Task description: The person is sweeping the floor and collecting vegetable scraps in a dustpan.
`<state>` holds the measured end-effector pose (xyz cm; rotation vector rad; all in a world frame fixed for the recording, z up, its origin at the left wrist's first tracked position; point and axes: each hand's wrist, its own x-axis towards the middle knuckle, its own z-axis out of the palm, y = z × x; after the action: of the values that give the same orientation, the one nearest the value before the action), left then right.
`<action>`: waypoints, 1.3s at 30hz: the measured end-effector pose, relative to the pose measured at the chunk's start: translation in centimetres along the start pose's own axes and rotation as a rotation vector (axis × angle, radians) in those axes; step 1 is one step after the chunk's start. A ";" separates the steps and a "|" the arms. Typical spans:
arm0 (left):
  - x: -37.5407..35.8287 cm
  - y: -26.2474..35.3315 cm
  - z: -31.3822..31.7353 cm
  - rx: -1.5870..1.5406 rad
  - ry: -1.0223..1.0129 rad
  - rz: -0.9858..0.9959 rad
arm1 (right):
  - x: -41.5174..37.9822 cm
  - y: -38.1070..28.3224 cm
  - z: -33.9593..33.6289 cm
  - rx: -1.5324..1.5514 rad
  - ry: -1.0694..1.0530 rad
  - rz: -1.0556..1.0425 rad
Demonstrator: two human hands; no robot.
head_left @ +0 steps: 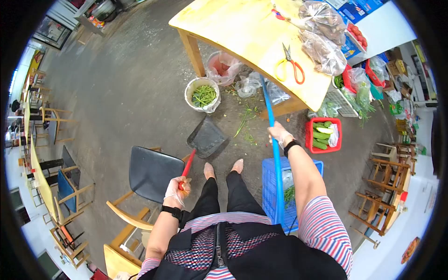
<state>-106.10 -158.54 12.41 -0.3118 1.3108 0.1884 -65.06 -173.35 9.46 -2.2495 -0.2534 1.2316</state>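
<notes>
Sweep-up mid-way — scraps not yet in the pan.

We see the left hand (176, 192) clamped on the red handle of the dark plastic dustpan (206, 138), the right hand (280, 135) gripping the blue broom pole (275, 154); thin green trimmings (246, 122) lie loose on rough concrete just right of the dustpan, under the wooden table (247, 32).

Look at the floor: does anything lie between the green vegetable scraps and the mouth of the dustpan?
Nothing visible does. The green scraps lie on bare concrete just right of the dustpan, which the left hand holds by its red handle. The right hand grips the blue broom handle. The white bucket stands behind, clear of that gap.
</notes>
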 end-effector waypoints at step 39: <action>0.8 -4.1 -3.4 0.078 -0.111 0.034 | -12.8 -0.9 -3.0 -0.681 -0.127 0.276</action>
<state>-107.72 -163.56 11.34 -0.2097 1.2110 0.1800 -69.70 -179.04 20.33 -2.8554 -0.4818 1.6166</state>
